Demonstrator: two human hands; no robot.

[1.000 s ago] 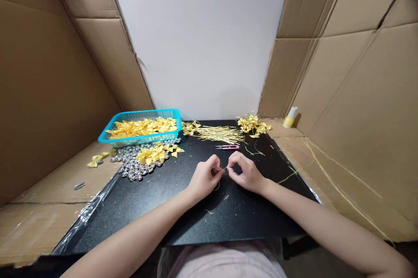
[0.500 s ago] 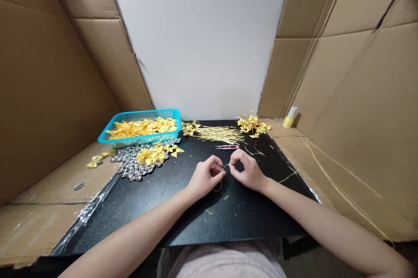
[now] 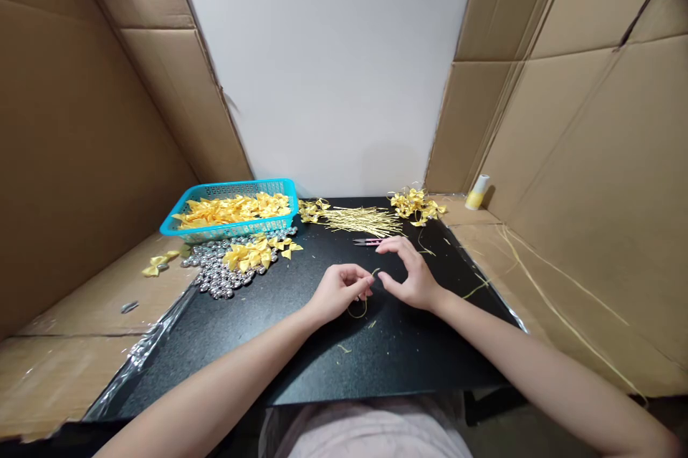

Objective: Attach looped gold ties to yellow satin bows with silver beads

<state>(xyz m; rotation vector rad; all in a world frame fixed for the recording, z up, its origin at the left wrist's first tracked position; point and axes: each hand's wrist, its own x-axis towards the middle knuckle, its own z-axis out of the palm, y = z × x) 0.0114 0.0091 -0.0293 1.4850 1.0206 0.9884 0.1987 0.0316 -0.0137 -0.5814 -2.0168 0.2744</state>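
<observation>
Over the middle of the black table, my left hand [image 3: 341, 292] pinches a thin yellow cord [image 3: 357, 315]. A loop of the cord hangs below the fingers and a short end sticks out towards the right. My right hand [image 3: 409, 277] is just beside that end, thumb and fingers apart, holding nothing. Behind the right fingertips lie pink thread snips [image 3: 368, 242], their handle partly covered by the hand. A bundle of cut yellow cords [image 3: 360, 221] lies beyond the snips.
A turquoise basket [image 3: 231, 233] of yellow ribbon bows stands at the back left. Silver beads [image 3: 218, 279] with loose bows [image 3: 255, 253] lie before it. Corded bows [image 3: 416, 206] are heaped at the back right, near a thread spool [image 3: 477, 193]. Cardboard walls [image 3: 591, 157] flank the table.
My right hand has let go of the cord's end, opened its fingers and spread them over the snips' handle. My left hand keeps its pinch, and the hanging loop shows more.
</observation>
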